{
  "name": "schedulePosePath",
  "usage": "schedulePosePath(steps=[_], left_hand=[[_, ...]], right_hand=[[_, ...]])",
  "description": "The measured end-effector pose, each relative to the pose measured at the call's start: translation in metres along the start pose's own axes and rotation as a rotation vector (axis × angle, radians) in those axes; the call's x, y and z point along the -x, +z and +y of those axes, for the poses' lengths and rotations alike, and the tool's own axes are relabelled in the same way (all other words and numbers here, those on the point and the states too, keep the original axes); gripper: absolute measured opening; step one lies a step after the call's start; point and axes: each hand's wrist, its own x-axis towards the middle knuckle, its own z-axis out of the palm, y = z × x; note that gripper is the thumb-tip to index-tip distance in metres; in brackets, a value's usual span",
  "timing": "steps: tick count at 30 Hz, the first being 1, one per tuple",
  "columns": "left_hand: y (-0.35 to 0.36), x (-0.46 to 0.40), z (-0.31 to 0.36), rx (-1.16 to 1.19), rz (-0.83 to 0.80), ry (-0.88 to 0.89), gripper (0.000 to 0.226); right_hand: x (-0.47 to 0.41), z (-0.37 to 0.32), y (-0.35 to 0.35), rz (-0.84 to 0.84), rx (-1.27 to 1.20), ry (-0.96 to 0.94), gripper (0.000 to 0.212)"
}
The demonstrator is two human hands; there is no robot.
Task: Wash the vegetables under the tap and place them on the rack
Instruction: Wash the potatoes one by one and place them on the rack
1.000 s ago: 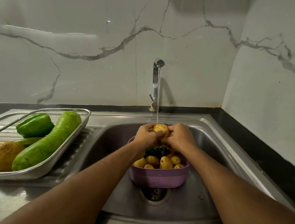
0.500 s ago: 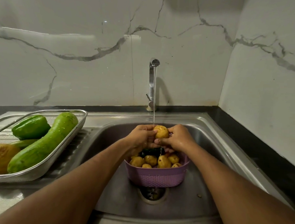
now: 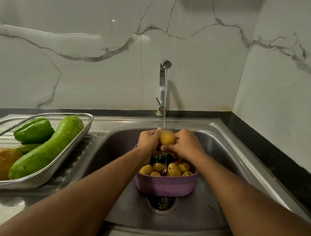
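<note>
Washing is partway, by my read. Rack (image 3: 87, 125) sits on the draining board at the sink's left edge: wire-mesh steel tray, rounded corners, already carrying a green capsicum (image 3: 33, 133), glossy and lobed, a long green gourd (image 3: 46, 148) with water beads on smooth skin, and a yellow-brown rounded vegetable (image 3: 1, 162) at its left end. I count those as done.

In the basin, left hand (image 3: 148, 140) and right hand (image 3: 187, 146) both curl around one potato (image 3: 167, 138), fingers wrapped on either side, holding it right under the thin stream from the tap (image 3: 163, 86). Potato is yellow, oval, matte and wet. It hangs above the basket (image 3: 166, 187), not touching it.

Basket is purple plastic with a woven-look wall, parked over the drain (image 3: 162, 203) mid-basin. It holds several more small potatoes (image 3: 174, 169), speckled with dark spots, plus something dark green I can't identify behind them. Those are what's left, I'd say.

Sink (image 3: 221, 136) is brushed steel, wet.
</note>
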Motion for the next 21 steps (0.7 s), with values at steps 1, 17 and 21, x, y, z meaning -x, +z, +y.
schedulePosePath(steps=[1,17,21], left_hand=[[0.000,0.001,0.000,0.003,-0.044,-0.012,0.026],[0.013,-0.014,-0.001,-0.075,0.044,0.023,0.039],[0.018,-0.008,-0.003,-0.267,-0.012,0.084,0.061]], right_hand=[[0.001,0.003,-0.002,-0.008,-0.025,0.018,0.028],[0.009,-0.023,0.002,0.147,0.194,-0.028,0.025],[0.014,-0.032,-0.008,0.326,0.257,0.024,0.025]])
